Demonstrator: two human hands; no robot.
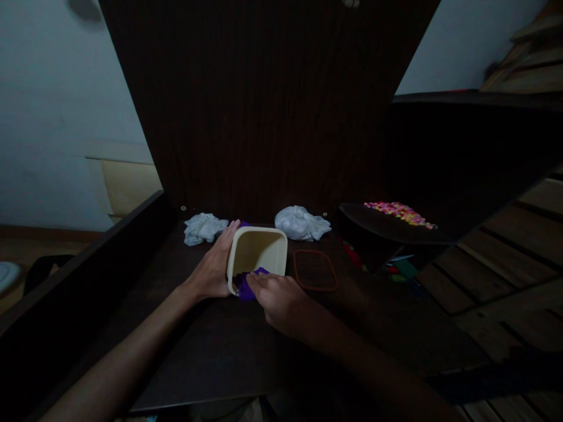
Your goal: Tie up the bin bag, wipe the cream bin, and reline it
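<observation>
A cream square-mouthed bin (276,253) lies tipped on the dark tabletop, its opening facing me. My left hand (214,266) grips the bin's left wall, thumb low and fingers stretched along the side. At the near rim, my right hand (281,302) has its fingers closed on a purple plastic bag (247,288). Part of the bag goes into the bin over the lower rim, and a bit of purple shows behind the far rim. How much lies inside is too dark to tell. A brown rounded-square ring (315,251) lies flat just right of the bin.
Crumpled whitish plastic bags (204,227) and a knotted one (299,224) sit against the dark back panel (264,117). At right stands a dark shelf piece (360,220) bearing pink and yellow beads (398,212). A low side board (88,264) runs along the left.
</observation>
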